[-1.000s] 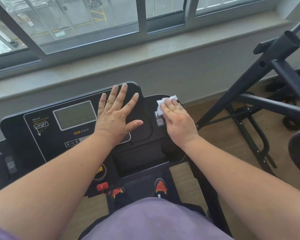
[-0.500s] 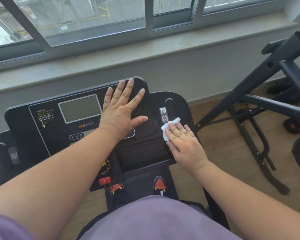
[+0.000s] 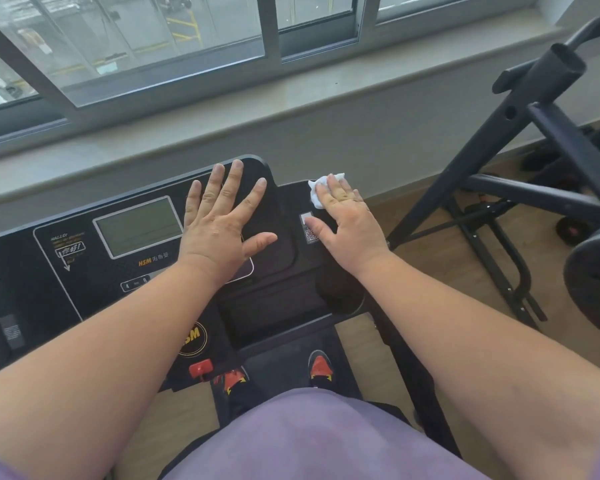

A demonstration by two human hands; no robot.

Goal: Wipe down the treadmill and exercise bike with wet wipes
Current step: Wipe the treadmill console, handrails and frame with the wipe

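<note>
Wiping the treadmill (image 3: 84,271) console is under way: right hand (image 3: 347,226) presses a wet wipe (image 3: 317,192) flat-fingered right of the screen (image 3: 139,226); left hand (image 3: 219,223) rests open beside it. Next, uncleaned areas.

Both arms reach forward, left hand (image 3: 222,225) flat with fingers spread, right hand (image 3: 347,223) flat.

Grey window sill (image 3: 291,98) across the far wall, under sliding window frames (image 3: 271,29) with a yard outside. Wood floor (image 3: 447,306) to the right. Red-and-black shoes (image 3: 321,367) below, and purple clothing (image 3: 309,441) nearest.
</note>
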